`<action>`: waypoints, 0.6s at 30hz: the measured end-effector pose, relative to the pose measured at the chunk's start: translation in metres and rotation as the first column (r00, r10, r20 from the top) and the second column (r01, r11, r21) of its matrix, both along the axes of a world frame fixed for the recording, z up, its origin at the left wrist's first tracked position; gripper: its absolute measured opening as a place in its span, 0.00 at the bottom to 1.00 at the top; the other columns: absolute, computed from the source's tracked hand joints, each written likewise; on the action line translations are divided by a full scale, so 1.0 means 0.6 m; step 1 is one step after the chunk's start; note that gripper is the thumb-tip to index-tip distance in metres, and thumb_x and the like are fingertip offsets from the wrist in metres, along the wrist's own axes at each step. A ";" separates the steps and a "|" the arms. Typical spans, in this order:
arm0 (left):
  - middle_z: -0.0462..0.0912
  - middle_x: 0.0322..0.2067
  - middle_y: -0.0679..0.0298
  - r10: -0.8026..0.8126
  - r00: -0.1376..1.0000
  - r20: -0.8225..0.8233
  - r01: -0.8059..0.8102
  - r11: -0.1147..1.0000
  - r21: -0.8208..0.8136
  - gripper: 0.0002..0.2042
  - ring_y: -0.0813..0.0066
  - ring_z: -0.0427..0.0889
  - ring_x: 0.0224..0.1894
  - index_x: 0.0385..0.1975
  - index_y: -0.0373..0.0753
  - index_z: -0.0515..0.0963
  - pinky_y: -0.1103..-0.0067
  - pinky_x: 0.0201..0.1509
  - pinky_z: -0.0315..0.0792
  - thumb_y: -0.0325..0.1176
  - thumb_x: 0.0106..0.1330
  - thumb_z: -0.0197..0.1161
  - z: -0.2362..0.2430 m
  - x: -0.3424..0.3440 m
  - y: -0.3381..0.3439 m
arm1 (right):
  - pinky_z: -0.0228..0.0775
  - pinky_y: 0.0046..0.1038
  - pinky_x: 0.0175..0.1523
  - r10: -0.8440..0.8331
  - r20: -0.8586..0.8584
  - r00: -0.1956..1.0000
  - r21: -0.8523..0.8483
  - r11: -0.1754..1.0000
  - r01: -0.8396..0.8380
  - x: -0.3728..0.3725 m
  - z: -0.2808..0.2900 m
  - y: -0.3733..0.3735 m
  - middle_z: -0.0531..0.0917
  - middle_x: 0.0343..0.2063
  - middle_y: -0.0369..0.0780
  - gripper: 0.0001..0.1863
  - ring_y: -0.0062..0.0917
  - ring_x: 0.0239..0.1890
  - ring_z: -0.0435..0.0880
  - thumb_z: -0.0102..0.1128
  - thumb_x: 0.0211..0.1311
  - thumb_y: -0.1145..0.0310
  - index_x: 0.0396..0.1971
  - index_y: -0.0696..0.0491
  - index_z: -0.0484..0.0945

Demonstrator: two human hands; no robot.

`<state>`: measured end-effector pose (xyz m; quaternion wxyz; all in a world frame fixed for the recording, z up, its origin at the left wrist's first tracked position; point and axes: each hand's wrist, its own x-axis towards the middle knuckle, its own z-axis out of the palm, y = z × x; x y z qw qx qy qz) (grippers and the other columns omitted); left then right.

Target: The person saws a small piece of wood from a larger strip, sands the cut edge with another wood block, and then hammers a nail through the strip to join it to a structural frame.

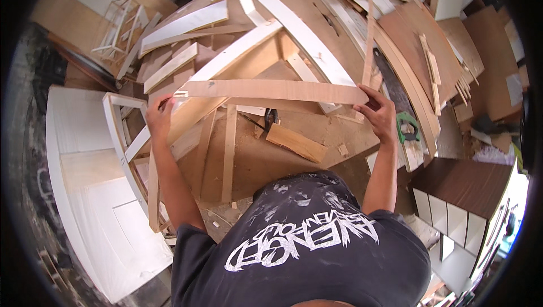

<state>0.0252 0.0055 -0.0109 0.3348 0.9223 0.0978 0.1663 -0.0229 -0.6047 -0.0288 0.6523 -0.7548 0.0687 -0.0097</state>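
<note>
Between my hands stretches a long, thin wooden strip (271, 90), held level above the workbench (254, 165). My left hand (160, 117) has its fingers closed on the strip's left end. At the other end my right hand (378, 113) pinches it with thumb and fingers. Beneath and beyond the strip lie white-faced boards, one slanting up from the left (237, 50) and another (300, 30) running down toward my right hand. A short wood block (297, 142) rests on the bench nearer to me, beside a black tool (271, 117) partly hidden by the strip.
A green-handled saw (407, 129) lies right of my right hand. Several offcuts and panels (418, 38) pile up at the far right. A white cabinet panel (107, 194) stands on the left, a dark brown cabinet (461, 185) on the right. A slim wooden frame (119, 30) sits far left.
</note>
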 end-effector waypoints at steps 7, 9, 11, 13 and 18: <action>0.93 0.42 0.58 0.057 0.998 -0.026 -0.058 0.998 -0.016 0.13 0.74 0.90 0.43 0.48 0.37 0.90 0.78 0.52 0.81 0.36 0.68 0.74 0.009 -0.003 -0.015 | 0.79 0.24 0.57 0.061 0.098 0.993 0.025 0.998 -0.063 0.003 0.006 0.008 0.86 0.57 0.40 0.33 0.22 0.54 0.85 0.80 0.56 0.79 0.65 0.60 0.82; 0.93 0.42 0.58 0.071 0.997 -0.027 -0.070 0.997 0.022 0.13 0.73 0.91 0.43 0.48 0.37 0.90 0.78 0.53 0.81 0.36 0.68 0.74 0.009 -0.005 -0.016 | 0.79 0.24 0.58 0.075 0.093 0.993 0.003 0.997 -0.076 0.002 0.010 0.007 0.85 0.58 0.40 0.34 0.22 0.55 0.84 0.80 0.57 0.79 0.65 0.59 0.82; 0.93 0.43 0.59 0.085 0.996 -0.038 -0.084 0.996 0.020 0.13 0.73 0.91 0.44 0.48 0.37 0.90 0.77 0.54 0.81 0.36 0.68 0.74 0.008 -0.004 -0.016 | 0.78 0.24 0.59 0.086 0.090 0.992 -0.022 0.996 -0.084 0.001 0.012 0.006 0.84 0.59 0.39 0.34 0.22 0.56 0.84 0.80 0.57 0.78 0.66 0.58 0.81; 0.93 0.42 0.58 0.027 1.000 0.004 -0.027 0.998 -0.061 0.13 0.70 0.90 0.43 0.48 0.38 0.90 0.75 0.54 0.81 0.36 0.68 0.73 0.005 -0.001 -0.015 | 0.77 0.25 0.61 0.094 0.077 0.993 -0.060 0.994 -0.089 0.001 0.012 0.006 0.84 0.60 0.39 0.34 0.22 0.57 0.84 0.80 0.58 0.77 0.67 0.57 0.81; 0.91 0.40 0.55 -0.021 0.999 -0.034 0.025 0.992 0.121 0.14 0.66 0.89 0.41 0.51 0.40 0.89 0.72 0.52 0.80 0.34 0.68 0.72 0.000 0.001 -0.007 | 0.77 0.25 0.62 0.101 0.128 0.987 -0.009 0.995 -0.100 0.002 0.006 0.007 0.83 0.61 0.39 0.34 0.22 0.57 0.84 0.80 0.60 0.76 0.68 0.57 0.80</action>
